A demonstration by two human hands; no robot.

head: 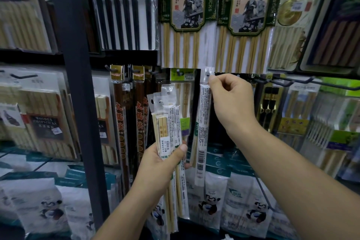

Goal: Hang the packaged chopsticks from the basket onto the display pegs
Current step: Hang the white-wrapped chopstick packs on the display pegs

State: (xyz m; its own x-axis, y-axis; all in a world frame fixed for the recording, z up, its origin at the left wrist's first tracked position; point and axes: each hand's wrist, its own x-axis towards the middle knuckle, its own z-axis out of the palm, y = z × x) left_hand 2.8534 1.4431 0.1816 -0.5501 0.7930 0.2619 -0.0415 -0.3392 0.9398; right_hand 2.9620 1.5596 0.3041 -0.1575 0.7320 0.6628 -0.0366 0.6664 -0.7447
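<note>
My left hand [163, 163] grips a bundle of several slim clear packs of pale wooden chopsticks [168, 115], held upright with their punched tabs at the top. My right hand [230, 99] pinches the top of one more slim chopstick pack [202, 128], which hangs straight down. Its clear tab with the hang hole [208, 73] is level with a dark peg on the display rail. Whether the peg passes through the hole I cannot tell. The basket is not in view.
Hung stock surrounds the spot: dark brown chopstick packs [140, 115] to the left, a green-topped pack [182, 91] behind my bundle, large green card packs [187, 6] above. Bare black pegs [303, 81] stick out to the right. Panda-print bags [210, 202] hang below. A dark upright post [78, 84] stands left.
</note>
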